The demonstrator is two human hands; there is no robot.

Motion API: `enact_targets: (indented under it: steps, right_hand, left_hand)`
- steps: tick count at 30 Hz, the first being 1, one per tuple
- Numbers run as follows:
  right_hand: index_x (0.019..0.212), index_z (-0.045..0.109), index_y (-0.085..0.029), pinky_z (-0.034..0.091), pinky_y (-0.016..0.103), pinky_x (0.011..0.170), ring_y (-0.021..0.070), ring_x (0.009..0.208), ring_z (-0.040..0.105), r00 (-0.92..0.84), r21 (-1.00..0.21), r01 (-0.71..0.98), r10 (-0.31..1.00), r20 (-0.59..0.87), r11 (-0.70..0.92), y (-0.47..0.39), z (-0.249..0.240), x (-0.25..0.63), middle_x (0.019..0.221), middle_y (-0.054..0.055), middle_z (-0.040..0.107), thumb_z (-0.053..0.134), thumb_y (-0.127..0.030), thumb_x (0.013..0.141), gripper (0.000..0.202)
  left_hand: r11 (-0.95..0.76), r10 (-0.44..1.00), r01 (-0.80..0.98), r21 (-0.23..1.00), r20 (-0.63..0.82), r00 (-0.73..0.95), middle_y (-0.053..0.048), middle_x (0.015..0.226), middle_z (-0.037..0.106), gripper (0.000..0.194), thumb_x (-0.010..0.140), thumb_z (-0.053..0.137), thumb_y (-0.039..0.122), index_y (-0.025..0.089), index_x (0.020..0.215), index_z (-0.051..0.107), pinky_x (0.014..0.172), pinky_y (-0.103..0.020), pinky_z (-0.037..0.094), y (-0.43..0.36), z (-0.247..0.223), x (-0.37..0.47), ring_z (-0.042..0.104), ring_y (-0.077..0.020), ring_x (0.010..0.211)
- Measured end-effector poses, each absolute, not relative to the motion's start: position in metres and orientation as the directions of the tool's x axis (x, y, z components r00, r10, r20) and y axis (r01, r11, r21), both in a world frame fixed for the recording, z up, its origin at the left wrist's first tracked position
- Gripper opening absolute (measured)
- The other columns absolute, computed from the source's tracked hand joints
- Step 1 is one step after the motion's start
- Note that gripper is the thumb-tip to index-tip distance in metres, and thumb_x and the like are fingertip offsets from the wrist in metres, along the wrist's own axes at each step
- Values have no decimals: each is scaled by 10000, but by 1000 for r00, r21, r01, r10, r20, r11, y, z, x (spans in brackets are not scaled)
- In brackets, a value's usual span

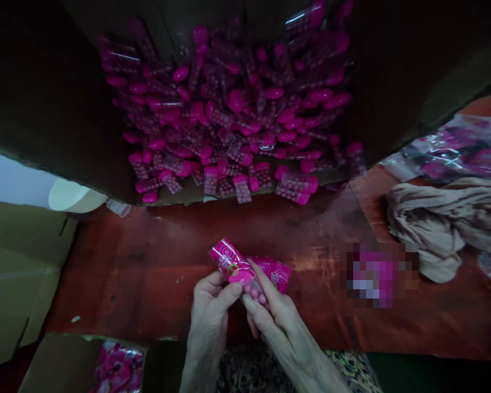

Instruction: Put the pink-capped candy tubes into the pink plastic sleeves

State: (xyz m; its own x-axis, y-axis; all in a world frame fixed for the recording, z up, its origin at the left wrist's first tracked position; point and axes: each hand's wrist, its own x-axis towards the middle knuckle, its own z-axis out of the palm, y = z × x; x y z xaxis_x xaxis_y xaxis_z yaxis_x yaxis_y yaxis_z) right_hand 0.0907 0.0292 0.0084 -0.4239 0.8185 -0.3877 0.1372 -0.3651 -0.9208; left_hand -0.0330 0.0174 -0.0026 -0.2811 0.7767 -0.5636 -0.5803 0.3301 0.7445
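Note:
Above the table's front edge, my left hand point(210, 311) pinches a glossy pink printed sleeve point(228, 262) between thumb and fingers. My right hand point(280, 322) is closed round a small clear container of pink balls point(256, 292), whose far end lies against or inside the sleeve; I cannot tell exactly which. Another pink printed piece point(280, 273) shows just beyond my right fingers, partly hidden by them. Past both hands, a big cardboard box point(175, 204) lies open towards me, heaped with many clear containers point(243, 188) with pink caps and pink balls.
On the red-brown table point(118, 262), a blurred-out pink item point(372, 275) lies at right. Beyond it are a beige cloth point(429, 218) and clear bags of pink items point(454, 147). A white bowl point(76, 196) is at left; a carton with pink packets point(118, 365) stands below.

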Motion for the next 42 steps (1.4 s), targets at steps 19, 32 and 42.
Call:
enact_targets:
  steps: [19, 32, 42]
  right_hand:
    - [1404, 242, -207, 465, 324, 804, 172, 797, 595, -446, -922, 201, 808, -386, -329, 29, 5, 91, 878, 56, 638, 379, -435, 892, 577]
    - [1411, 216, -186, 452, 318, 856, 201, 957, 586, -444, -949, 191, 841, -310, -249, 26, 2, 86, 1194, 105, 572, 372, -383, 895, 574]
    - [1401, 249, -211, 478, 292, 716, 144, 698, 572, -438, -896, 85, 792, -426, -435, 35, 2, 89, 740, 16, 591, 394, -436, 885, 581]
  left_hand:
    - [303, 746, -660, 688, -602, -285, -25, 583, 631, 189, 665, 694, 308, 133, 649, 627, 574, -250, 480, 15, -3, -26, 592, -139, 580]
    - [364, 747, -620, 695, -615, -253, 8, 527, 584, 167, 687, 680, 285, 139, 643, 612, 521, -206, 457, 18, 10, -21, 537, -90, 479]
    - [293, 780, -613, 733, -554, -290, -9, 583, 632, 129, 687, 681, 270, 143, 709, 666, 441, -172, 422, 24, 8, -18, 502, -70, 445]
